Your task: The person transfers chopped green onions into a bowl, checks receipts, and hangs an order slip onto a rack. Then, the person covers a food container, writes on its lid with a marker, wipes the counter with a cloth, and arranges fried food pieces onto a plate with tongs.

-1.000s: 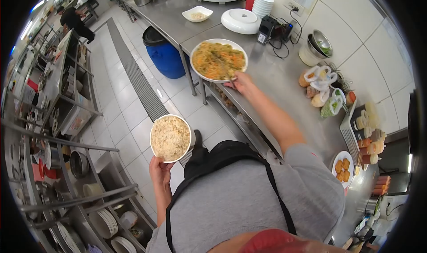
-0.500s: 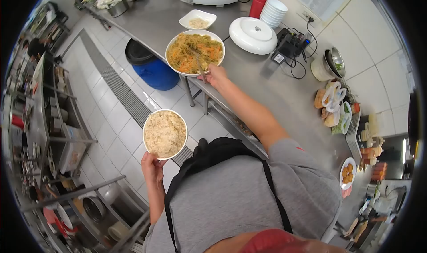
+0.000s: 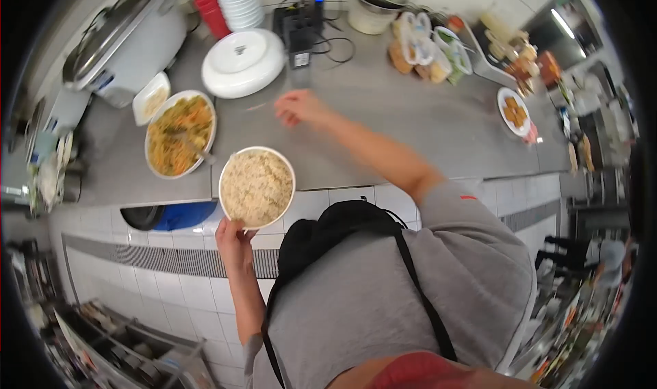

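Head view: the bowl (image 3: 292, 194) is gripped one-sidedly by the left hand (image 3: 235, 244); the right hand (image 3: 299, 107) is held loosely open. Rice (image 3: 256, 186) could be spilled if that lopsided grip tilts.

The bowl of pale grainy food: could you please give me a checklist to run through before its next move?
1. Bowl of pale grainy food gripped: ok, left hand at its near rim.
2. Both hands on it: not ok, right hand is away, over the steel counter.
3. Right hand free: ok, nothing shows in it.
4. White plate right way up: not ok, base faces up.
5. Dish of shredded vegetables on the counter: ok.
6. Bowl's underside clean: cannot tell, hidden.
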The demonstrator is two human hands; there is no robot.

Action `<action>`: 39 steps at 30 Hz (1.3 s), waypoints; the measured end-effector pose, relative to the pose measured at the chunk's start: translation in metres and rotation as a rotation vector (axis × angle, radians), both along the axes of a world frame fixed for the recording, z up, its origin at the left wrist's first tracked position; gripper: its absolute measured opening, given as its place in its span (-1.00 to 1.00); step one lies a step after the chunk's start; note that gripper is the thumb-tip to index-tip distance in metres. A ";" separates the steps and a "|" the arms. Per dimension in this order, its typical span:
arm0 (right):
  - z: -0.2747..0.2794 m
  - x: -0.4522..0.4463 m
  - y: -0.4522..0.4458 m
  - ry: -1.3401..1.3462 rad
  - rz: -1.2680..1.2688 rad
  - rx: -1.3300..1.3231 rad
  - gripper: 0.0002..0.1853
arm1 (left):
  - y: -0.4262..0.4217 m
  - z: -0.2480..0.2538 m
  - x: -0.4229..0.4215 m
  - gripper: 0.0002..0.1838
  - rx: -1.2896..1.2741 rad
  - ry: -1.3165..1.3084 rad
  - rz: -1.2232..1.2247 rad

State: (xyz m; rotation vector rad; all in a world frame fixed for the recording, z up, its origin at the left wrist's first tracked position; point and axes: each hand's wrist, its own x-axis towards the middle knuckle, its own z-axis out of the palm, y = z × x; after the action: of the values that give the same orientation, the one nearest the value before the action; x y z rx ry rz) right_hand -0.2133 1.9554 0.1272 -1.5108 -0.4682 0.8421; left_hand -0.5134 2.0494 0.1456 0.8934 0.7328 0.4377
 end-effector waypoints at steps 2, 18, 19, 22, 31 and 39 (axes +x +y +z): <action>0.000 0.036 -0.063 -0.203 -0.177 -0.044 -0.79 | 0.002 -0.009 0.040 -0.77 -0.024 0.013 -0.150; 0.056 0.296 -0.344 -0.971 -0.540 -0.560 -0.79 | -0.153 -0.021 0.266 -0.86 -0.134 -0.039 -0.322; 0.057 0.293 -0.326 -0.858 -0.432 -0.479 -0.78 | -0.163 -0.017 0.272 -0.84 -0.134 -0.044 -0.288; 0.047 0.280 -0.270 -0.628 -0.174 -0.196 -0.77 | -0.178 -0.023 0.288 -0.82 -0.152 -0.078 -0.242; -0.002 0.319 -0.268 -1.260 0.208 -0.851 -0.88 | -0.179 -0.038 0.234 -0.82 -0.067 0.085 -0.128; 0.043 0.288 -0.273 -1.250 -0.166 -0.573 -0.81 | -0.216 -0.007 0.245 -0.78 0.136 0.176 -0.298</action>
State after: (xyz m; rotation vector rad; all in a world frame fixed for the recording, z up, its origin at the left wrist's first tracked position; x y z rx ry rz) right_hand 0.0744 1.6822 0.1700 -2.4891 -1.0239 -0.2508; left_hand -0.2687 1.8335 0.1385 1.1598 0.7220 0.1464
